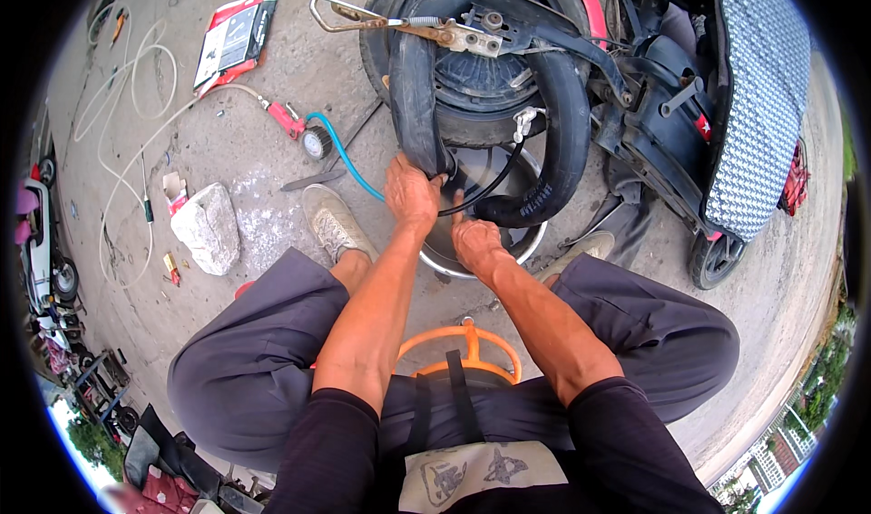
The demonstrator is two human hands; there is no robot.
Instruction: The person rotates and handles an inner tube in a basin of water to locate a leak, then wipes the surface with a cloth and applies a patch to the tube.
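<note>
My left hand grips the black inner tube where it bends down into a round metal basin holding water. Just below and right of it, my right hand has its index finger extended at the submerged part of the tube; its other fingers are curled, and what they hold is hidden. The tube's right loop rises to the scooter wheel. A thin black hose crosses the basin from a metal fitting. A red inflator gauge with a blue hose lies on the ground at left.
The tipped scooter, with a patterned cover, fills the upper right. At left lie a coiled clear hose, a red-and-white package, a white block and a flat lever. An orange stool is between my legs.
</note>
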